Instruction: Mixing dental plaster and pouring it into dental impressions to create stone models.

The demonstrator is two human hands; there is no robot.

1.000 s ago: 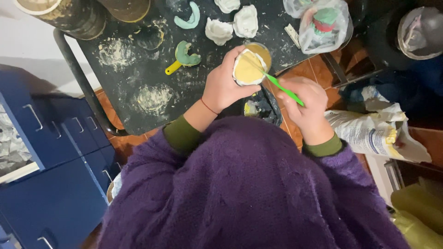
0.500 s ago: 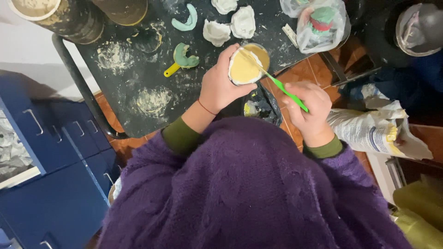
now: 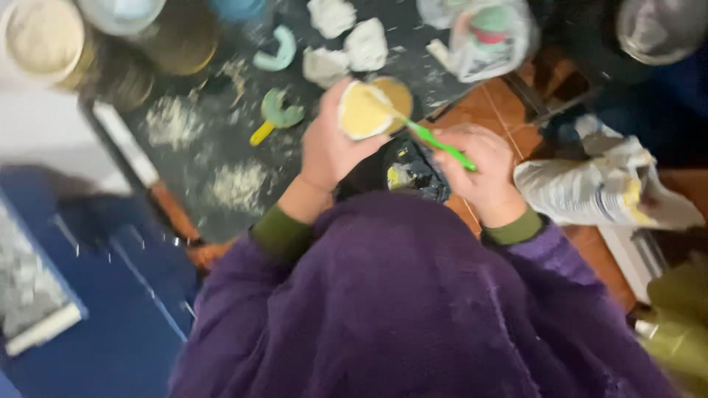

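Observation:
My left hand (image 3: 327, 147) grips a small round container (image 3: 363, 110) filled with pale yellow paste, tilted toward me over the edge of a dark work table (image 3: 206, 147). My right hand (image 3: 483, 166) holds a green-handled tool (image 3: 435, 141) whose tip reaches into the paste. Both arms wear green cuffs under purple fuzzy sleeves (image 3: 398, 309). The picture is motion-blurred.
White dough lumps (image 3: 346, 40), two teal curved pieces (image 3: 276, 110), flour patches (image 3: 240, 184) and large round tins (image 3: 44, 37) lie on the table. A clear plastic bag (image 3: 479, 33) sits at the back right, a paper sack (image 3: 597, 191) on the right, blue drawers (image 3: 88, 309) on the left.
The view has shifted and blurred. Both hands stay together on the container and the tool, with the tool's handle angled slightly differently in the paste.

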